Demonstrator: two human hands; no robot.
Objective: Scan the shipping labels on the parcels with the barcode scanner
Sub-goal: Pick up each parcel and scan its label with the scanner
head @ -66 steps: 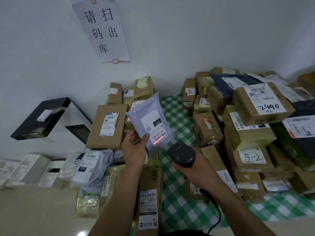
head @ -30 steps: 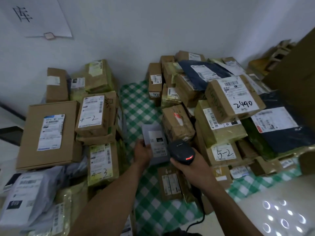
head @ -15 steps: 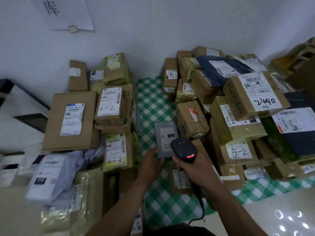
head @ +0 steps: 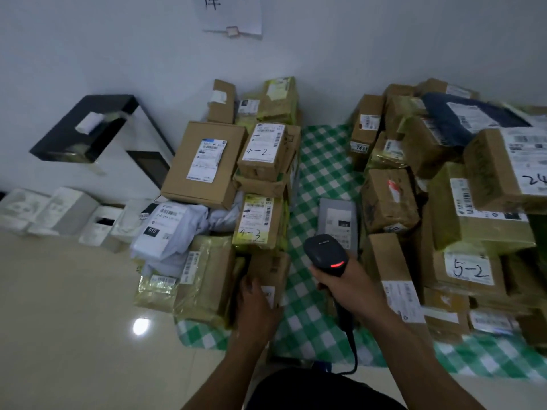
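The left hand (head: 256, 300) has let go of the grey mailer (head: 337, 220) it was laying down half a second ago and has come across to a brown box (head: 276, 269) at the near end of the left pile (head: 204, 170); the mailer now lies flat, label up, on the green checked cloth (head: 322, 173), in the lane between the two piles; the cloth is spread on the floor and carries all the parcels, cartons and soft bags on the left, with the right pile (head: 461, 208) taller and running out of view; the brown box sits low, hard against a yellow-taped parcel (head: 207, 285), and a small white label (head: 268, 292) shows by the fingertips; the left hand lies on top of the box with its fingers over the label end, and I cannot tell whether they have closed round it; the right hand (head: 352, 288) is wrapped round the grip of the barcode scanner (head: 324, 253), whose head points away over the mailer, with a red light on its back and its cable (head: 352, 353) trailing toward the body; to do this step well, I judge, tip the box until its label faces up clear of the fingers, then swing the scanner head left onto the barcode; every parcel is sealed, so the contents are hidden; of the white cartons (head: 71, 211) along the wall, one shows a dark opening, its inside too dim to tell
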